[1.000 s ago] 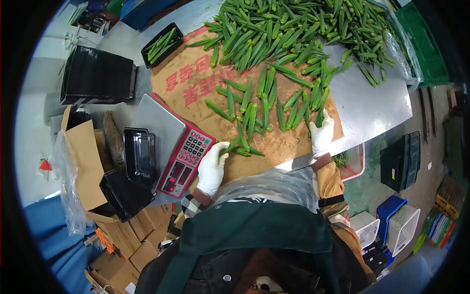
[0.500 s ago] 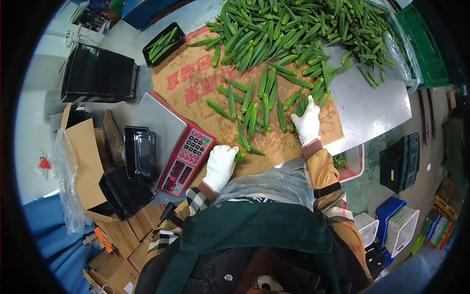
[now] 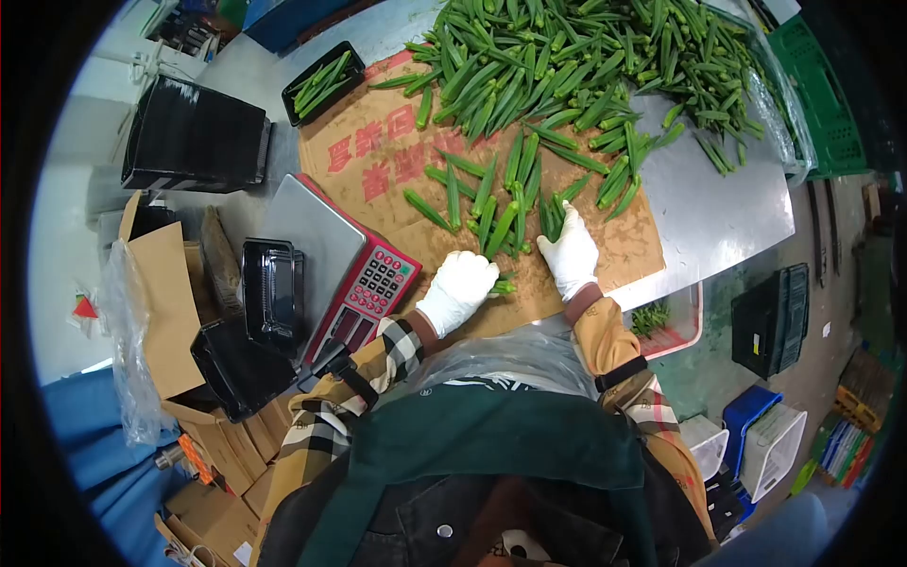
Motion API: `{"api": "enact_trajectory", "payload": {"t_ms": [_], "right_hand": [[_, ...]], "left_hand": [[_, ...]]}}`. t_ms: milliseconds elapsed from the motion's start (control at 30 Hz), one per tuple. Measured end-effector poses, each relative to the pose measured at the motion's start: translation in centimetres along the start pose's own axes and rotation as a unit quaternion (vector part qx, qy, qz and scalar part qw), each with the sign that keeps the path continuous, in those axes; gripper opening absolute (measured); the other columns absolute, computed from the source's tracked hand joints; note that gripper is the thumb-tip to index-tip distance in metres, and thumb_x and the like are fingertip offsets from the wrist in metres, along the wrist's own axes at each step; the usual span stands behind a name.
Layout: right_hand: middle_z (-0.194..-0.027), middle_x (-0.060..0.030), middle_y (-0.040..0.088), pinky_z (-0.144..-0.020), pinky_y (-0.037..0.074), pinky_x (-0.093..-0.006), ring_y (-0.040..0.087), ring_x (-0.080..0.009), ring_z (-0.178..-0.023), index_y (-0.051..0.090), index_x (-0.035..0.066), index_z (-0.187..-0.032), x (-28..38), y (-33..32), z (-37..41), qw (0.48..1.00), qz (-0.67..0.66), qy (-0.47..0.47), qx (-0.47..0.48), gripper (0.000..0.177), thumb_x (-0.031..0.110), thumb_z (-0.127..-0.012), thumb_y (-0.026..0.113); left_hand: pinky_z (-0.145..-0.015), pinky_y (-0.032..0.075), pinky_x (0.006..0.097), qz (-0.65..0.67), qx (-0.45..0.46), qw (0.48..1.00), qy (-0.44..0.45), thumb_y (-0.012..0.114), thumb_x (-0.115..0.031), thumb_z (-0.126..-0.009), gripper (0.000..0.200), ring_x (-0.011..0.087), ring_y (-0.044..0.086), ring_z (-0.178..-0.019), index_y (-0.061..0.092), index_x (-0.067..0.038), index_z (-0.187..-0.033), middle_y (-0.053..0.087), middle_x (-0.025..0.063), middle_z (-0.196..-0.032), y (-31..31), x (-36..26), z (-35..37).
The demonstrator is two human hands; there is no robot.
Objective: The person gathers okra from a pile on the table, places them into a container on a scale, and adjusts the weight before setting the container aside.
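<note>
My left hand (image 3: 460, 289), in a white glove, is closed at the near side of the cardboard sheet (image 3: 378, 217); the green tip of an okra pod (image 3: 506, 284) pokes out past its fingers. My right hand (image 3: 571, 253), gloved too, is closed around okra pods (image 3: 551, 219) a little farther right, thumb and forefinger pointing away from me. Between and beyond both hands lie several loose okra pods (image 3: 503, 227). At the far side of the table rises a large heap of okra (image 3: 567, 66).
Left of my hands stands a red and grey scale (image 3: 326, 236). A black tray (image 3: 323, 83) holding okra sits behind it. Black trays (image 3: 274, 293) lie in an open carton (image 3: 161, 312) at the left. A green crate (image 3: 822, 94) stands at the far right.
My left hand has moved right and slightly away from me, with okra in it. My right hand has come left and nearer, away from the pods at the right, bringing okra along.
</note>
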State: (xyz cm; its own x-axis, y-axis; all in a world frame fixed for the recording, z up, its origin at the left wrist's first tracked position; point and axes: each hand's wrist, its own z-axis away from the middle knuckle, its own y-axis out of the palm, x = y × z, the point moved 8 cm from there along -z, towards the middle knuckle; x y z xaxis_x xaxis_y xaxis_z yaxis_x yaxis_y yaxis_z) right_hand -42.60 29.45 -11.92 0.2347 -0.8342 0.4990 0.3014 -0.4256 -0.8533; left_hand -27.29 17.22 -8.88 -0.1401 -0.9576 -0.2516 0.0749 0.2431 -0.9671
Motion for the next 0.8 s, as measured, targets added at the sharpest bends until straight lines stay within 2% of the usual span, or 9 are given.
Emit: {"api": "enact_trajectory", "payload": {"t_ms": [67,167,233,367,433,633,667,767,800], "right_hand": [[-0.107,-0.0168,0.073,-0.09,0.055,-0.0419,0.07,-0.0354,-0.099,0.052,0.004,-0.138,-0.8,-0.5,-0.5,0.993,-0.012,0.071,0.099,0.074,0.024,-0.074,0.084],[-0.103,-0.015,0.074,-0.088,0.056,-0.0371,0.072,-0.0304,-0.095,0.056,0.0,-0.132,-2.5,-2.2,-0.4,0.974,-0.193,0.006,0.118,0.071,0.021,-0.07,0.086],[-0.107,-0.0164,0.074,-0.086,0.055,-0.0316,0.071,-0.0216,-0.096,0.056,-0.006,-0.133,-4.5,-1.7,-1.8,0.928,-0.339,0.064,0.139,0.074,0.014,-0.069,0.087],[-0.109,-0.0262,0.071,-0.091,0.054,-0.0411,0.07,-0.0374,-0.105,0.053,-0.004,-0.137,-3.1,-4.5,-6.3,0.99,-0.118,0.073,0.02,0.077,0.029,-0.074,0.083],[-0.115,-0.0245,0.069,-0.091,0.055,-0.0421,0.069,-0.038,-0.105,0.048,-0.001,-0.142,-2.4,-3.2,-7.8,0.995,-0.038,0.092,0.017,0.083,0.032,-0.075,0.083],[-0.125,-0.0211,0.059,-0.089,0.056,-0.0435,0.069,-0.0385,-0.101,0.036,0.004,-0.152,-0.3,-1.1,-8.3,0.989,0.108,0.088,0.042,0.097,0.032,-0.073,0.086],[-0.118,-0.0218,0.065,-0.088,0.056,-0.0429,0.069,-0.0387,-0.1,0.039,0.002,-0.15,-0.8,-1.2,-8.3,0.991,0.101,0.076,0.033,0.094,0.027,-0.072,0.086],[-0.106,-0.0212,0.071,-0.087,0.056,-0.0404,0.071,-0.0345,-0.094,0.047,0.0,-0.143,-1.9,-1.9,-7.0,0.996,-0.054,0.044,0.05,0.084,0.021,-0.07,0.085],[-0.104,-0.0164,0.072,-0.083,0.056,-0.0363,0.07,-0.0271,-0.089,0.055,-0.001,-0.133,-2.6,-0.7,-6.2,0.97,-0.22,0.037,0.098,0.073,0.015,-0.069,0.085]], "left_hand": [[-0.078,0.05,0.0426,0.075,-0.018,0.996,-0.045,0.074,-0.027,-0.084,0.038,0.0326,0.059,-0.091,0.059,-0.008,-0.112,0.058,0.0117,-0.098,-1.6,-0.1,-0.1],[-0.084,0.05,0.045,0.21,-0.105,0.956,-0.174,0.075,-0.031,-0.087,0.045,0.0365,0.059,-0.096,0.056,-0.004,-0.118,0.058,0.0157,-0.107,-3.3,1.1,0.4],[-0.087,0.05,0.0461,0.288,-0.179,0.907,-0.25,0.073,-0.034,-0.09,0.049,0.0378,0.058,-0.101,0.053,-0.002,-0.121,0.056,0.0185,-0.112,-3.9,3.2,0.0],[-0.087,0.051,0.0457,0.157,-0.146,0.926,-0.312,0.073,-0.032,-0.09,0.048,0.0401,0.06,-0.106,0.053,-0.003,-0.124,0.059,0.0209,-0.118,-3.3,4.4,-4.2],[-0.082,0.052,0.048,0.086,-0.085,0.948,-0.295,0.074,-0.032,-0.088,0.042,0.0395,0.06,-0.099,0.054,-0.004,-0.111,0.059,0.019,-0.103,-2.1,3.8,-6.1],[-0.077,0.054,0.0485,0.102,-0.003,0.943,-0.317,0.076,-0.025,-0.084,0.039,0.0376,0.063,-0.096,0.053,-0.004,-0.108,0.06,0.0183,-0.099,-1.9,3.9,-8.3],[-0.069,0.057,0.0436,0.036,-0.048,0.954,-0.292,0.071,-0.018,-0.085,0.024,0.034,0.068,-0.083,0.055,-0.007,-0.099,0.063,0.0149,-0.086,-1.8,3.6,-8.5],[-0.069,0.057,0.0445,0.003,-0.01,0.967,-0.254,0.068,-0.013,-0.084,0.022,0.0341,0.068,-0.084,0.055,-0.007,-0.101,0.064,0.0161,-0.089,-0.8,3.2,-8.4],[-0.07,0.056,0.0447,0.036,-0.048,0.968,-0.245,0.069,-0.012,-0.082,0.029,0.0345,0.068,-0.084,0.053,-0.006,-0.106,0.065,0.0168,-0.09,-1.1,3.5,-7.7]]}}
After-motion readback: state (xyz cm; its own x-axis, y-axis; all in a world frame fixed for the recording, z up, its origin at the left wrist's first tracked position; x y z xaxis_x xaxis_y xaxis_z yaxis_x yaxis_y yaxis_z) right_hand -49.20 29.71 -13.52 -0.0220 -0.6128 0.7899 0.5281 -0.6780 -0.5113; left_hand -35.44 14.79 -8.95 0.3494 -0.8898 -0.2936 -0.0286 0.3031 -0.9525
